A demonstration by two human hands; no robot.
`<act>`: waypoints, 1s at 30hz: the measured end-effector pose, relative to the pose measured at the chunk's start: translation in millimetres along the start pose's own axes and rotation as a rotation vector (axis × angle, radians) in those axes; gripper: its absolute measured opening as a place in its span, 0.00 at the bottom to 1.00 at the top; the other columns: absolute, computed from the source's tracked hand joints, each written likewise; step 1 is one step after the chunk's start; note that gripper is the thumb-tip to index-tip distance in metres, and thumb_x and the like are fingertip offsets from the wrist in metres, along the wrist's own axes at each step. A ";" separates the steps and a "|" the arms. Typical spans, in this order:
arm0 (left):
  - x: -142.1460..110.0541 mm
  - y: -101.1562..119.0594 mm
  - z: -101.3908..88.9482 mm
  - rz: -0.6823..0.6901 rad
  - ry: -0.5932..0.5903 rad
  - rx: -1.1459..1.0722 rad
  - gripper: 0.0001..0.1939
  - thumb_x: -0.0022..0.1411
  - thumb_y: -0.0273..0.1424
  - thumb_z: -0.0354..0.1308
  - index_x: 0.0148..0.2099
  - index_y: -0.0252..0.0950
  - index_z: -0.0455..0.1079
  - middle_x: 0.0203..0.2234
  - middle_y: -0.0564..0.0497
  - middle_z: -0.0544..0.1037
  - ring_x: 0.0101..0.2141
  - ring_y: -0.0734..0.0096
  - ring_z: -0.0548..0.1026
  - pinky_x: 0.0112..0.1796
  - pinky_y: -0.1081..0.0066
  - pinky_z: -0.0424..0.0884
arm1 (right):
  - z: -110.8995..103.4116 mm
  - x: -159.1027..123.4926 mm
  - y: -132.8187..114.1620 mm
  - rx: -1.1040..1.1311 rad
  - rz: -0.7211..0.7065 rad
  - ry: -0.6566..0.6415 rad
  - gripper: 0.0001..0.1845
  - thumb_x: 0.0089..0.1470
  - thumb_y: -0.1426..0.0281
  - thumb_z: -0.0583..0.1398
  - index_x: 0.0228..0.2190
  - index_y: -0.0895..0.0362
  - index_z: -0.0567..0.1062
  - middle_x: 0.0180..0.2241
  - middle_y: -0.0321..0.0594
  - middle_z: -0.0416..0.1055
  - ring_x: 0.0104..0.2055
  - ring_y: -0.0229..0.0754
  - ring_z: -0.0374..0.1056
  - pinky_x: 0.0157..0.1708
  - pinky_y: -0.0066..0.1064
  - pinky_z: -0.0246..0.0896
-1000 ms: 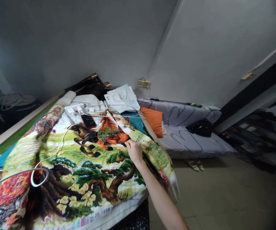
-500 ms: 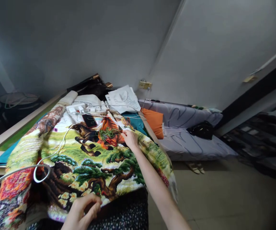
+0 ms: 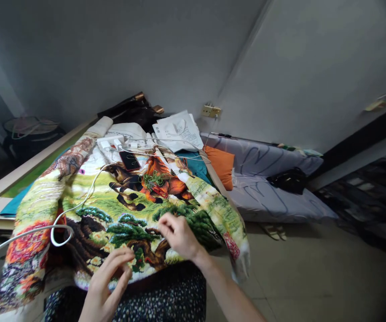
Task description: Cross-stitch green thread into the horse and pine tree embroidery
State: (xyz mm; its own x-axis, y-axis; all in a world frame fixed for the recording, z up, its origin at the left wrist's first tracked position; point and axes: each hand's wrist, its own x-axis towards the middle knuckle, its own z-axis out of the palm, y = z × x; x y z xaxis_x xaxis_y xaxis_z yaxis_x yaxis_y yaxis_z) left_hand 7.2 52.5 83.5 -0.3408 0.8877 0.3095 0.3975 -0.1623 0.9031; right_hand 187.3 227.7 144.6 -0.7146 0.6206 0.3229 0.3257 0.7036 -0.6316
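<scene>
A large embroidered cloth (image 3: 126, 228) with stitched horses and green trees drapes over the table and my lap. My left hand (image 3: 107, 273) is near its lower edge, thumb and curved fingers apart, with nothing between them. Above the stitched tree, my right hand (image 3: 179, 237) has its thumb and index finger pinched together; anything between the fingertips is too small to make out. A tangle of green thread (image 3: 153, 180) rests on the orange horse, with a small red item (image 3: 159, 191) against it.
A dark phone (image 3: 129, 161) lies on the cloth beside a white power strip (image 3: 109, 143). A white cable (image 3: 89, 192) loops across the left side. Printed papers (image 3: 179, 130) are at the back. An orange cushion (image 3: 220, 166) and a covered sofa (image 3: 260, 197) stand to the right.
My right hand has drawn back from beside the green thread toward me, now over the stitched tree. My left hand has risen slightly, its fingers more extended. The view has shifted a little.
</scene>
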 end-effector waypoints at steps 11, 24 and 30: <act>-5.7 6.9 -1.8 0.041 -0.425 0.005 0.15 0.69 0.35 0.53 0.35 0.39 0.79 0.26 0.49 0.82 0.26 0.70 0.78 0.31 0.76 0.73 | 20.3 -55.0 -46.2 0.242 -0.166 -0.230 0.13 0.67 0.64 0.54 0.31 0.55 0.70 0.27 0.36 0.71 0.28 0.37 0.66 0.30 0.26 0.59; -21.1 -8.6 -96.8 -0.076 -0.075 0.010 0.12 0.61 0.38 0.64 0.44 0.42 0.82 0.38 0.44 0.83 0.37 0.61 0.80 0.39 0.69 0.77 | -46.1 -40.8 -24.3 0.821 0.348 0.103 0.16 0.61 0.57 0.64 0.31 0.54 0.68 0.18 0.25 0.56 0.17 0.30 0.48 0.15 0.20 0.44; 7.9 43.0 -5.4 0.071 -0.538 -0.177 0.29 0.64 0.44 0.61 0.64 0.39 0.70 0.41 0.41 0.83 0.38 0.60 0.80 0.43 0.64 0.77 | -9.5 -36.2 -88.2 0.864 0.013 -0.423 0.16 0.62 0.57 0.62 0.31 0.55 0.70 0.20 0.30 0.62 0.19 0.30 0.54 0.17 0.22 0.48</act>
State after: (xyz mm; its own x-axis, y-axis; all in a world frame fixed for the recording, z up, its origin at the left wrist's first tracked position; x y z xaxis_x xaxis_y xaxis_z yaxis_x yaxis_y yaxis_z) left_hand 17.0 50.2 126.4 0.1819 0.9588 0.2183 0.2392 -0.2585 0.9359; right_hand 190.3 146.5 195.3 -0.9334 0.3315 0.1377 -0.1124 0.0944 -0.9892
